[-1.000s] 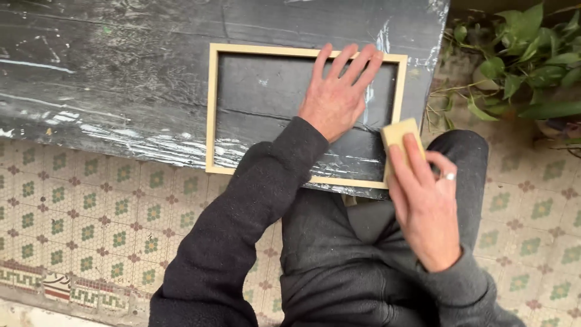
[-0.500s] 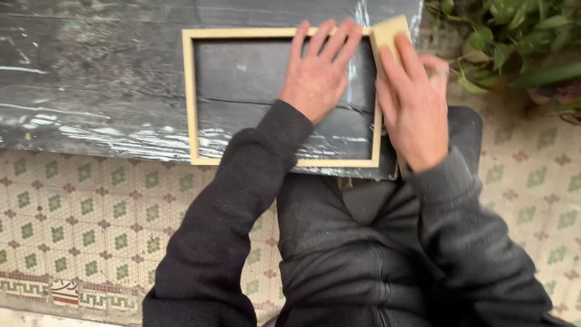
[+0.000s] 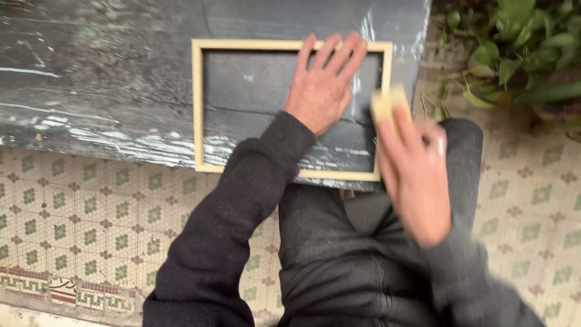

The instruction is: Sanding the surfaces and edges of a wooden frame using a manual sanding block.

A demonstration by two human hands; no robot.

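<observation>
Here, left hand (image 3: 322, 91) flat inside wooden frame (image 3: 197, 109), right hand (image 3: 414, 172) grip blurred, seemingly holding block (image 3: 388, 102) at frame's right edge.

A home patio or courtyard used as a makeshift workshop: patterned tiles (image 3: 91, 206) cover the floor, green plants (image 3: 520, 54) grow at the edge, and a paint-smeared dark worktop (image 3: 103, 91) carries a bare wooden frame (image 3: 196, 109).

Bare tabletop (image 3: 109, 79) left of frame (image 3: 198, 109)
</observation>
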